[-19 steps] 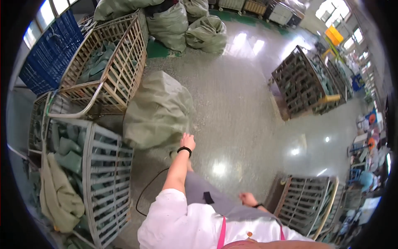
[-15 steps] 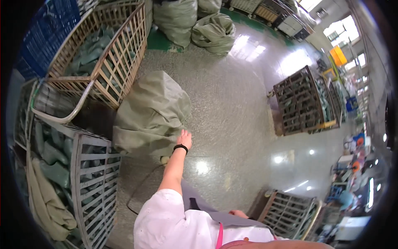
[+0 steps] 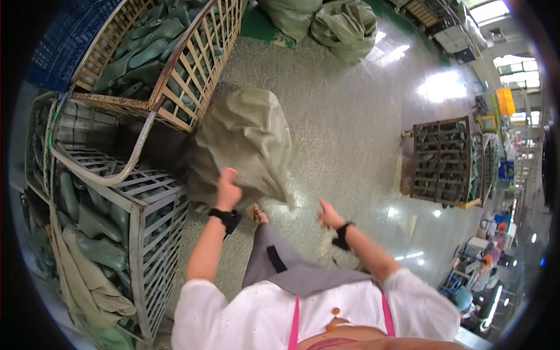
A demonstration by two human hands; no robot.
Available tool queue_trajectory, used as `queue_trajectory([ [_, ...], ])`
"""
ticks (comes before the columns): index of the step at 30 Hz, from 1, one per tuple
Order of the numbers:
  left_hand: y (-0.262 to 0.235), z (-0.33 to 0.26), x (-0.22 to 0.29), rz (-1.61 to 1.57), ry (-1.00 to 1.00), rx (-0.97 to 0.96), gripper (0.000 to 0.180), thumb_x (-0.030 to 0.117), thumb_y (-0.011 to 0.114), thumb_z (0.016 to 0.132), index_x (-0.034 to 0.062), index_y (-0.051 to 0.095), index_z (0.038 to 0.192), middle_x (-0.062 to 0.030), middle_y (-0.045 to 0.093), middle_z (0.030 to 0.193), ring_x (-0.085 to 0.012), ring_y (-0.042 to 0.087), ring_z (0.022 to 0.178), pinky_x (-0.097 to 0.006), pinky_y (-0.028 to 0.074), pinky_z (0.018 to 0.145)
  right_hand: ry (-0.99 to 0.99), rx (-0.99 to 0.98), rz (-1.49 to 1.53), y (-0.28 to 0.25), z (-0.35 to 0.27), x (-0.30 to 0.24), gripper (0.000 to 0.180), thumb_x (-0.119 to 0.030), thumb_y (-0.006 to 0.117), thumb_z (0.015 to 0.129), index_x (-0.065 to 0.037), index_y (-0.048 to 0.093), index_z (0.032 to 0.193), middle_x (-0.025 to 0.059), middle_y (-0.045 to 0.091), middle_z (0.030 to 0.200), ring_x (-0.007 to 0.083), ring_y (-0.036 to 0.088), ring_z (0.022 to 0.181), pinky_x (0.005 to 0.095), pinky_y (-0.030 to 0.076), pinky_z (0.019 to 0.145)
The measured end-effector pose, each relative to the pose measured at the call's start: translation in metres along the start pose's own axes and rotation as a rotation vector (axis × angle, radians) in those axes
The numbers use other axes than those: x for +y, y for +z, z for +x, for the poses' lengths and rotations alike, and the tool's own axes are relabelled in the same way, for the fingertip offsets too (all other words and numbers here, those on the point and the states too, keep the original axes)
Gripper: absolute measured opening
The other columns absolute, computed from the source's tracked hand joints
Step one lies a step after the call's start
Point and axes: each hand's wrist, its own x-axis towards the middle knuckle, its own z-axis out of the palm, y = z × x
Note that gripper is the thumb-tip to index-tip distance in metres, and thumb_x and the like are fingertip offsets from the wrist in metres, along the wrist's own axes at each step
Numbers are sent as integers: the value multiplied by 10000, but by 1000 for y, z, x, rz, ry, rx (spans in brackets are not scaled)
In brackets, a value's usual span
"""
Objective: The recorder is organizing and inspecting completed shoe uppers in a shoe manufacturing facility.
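Observation:
A large pale green woven sack [image 3: 245,146] stands on the speckled floor in front of me, leaning against a wire cage. My left hand [image 3: 227,189] grips the sack's near edge, a black band on its wrist. My right hand [image 3: 329,214], also with a black wrist band, hovers near the sack's lower right corner with its fingers apart and nothing in it. A foot in a sandal [image 3: 258,213] shows just below the sack.
A grey metal cage [image 3: 125,198] of green moulded pieces stands at my left, a wooden-slat cage [image 3: 186,64] behind it. More sacks [image 3: 344,26] lie at the back. A dark cage [image 3: 443,160] stands on the right.
I have stepped closer to the sack. My left hand has closed on its edge, and my right hand has risen from near my side toward the sack.

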Motion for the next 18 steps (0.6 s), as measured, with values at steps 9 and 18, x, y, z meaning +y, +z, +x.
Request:
queue_trajectory([
  [9,-154,1,64,-558,-265,879,181,72,472,885,9,517,1049,-85,556,1032,-204,540,909,-337,428,821,-761,224,-273,33,150,-208,722,-88,570,754,-171,205,1371,152,286,1375,366,475,1095,420,433,878],
  [18,-31,18,93,521,180,-159,144,31,527,727,67,611,838,-88,622,882,-263,582,848,-396,456,787,-841,-301,-1248,40,222,-256,792,-199,655,706,-180,227,1372,124,278,1396,301,603,863,391,508,677],
])
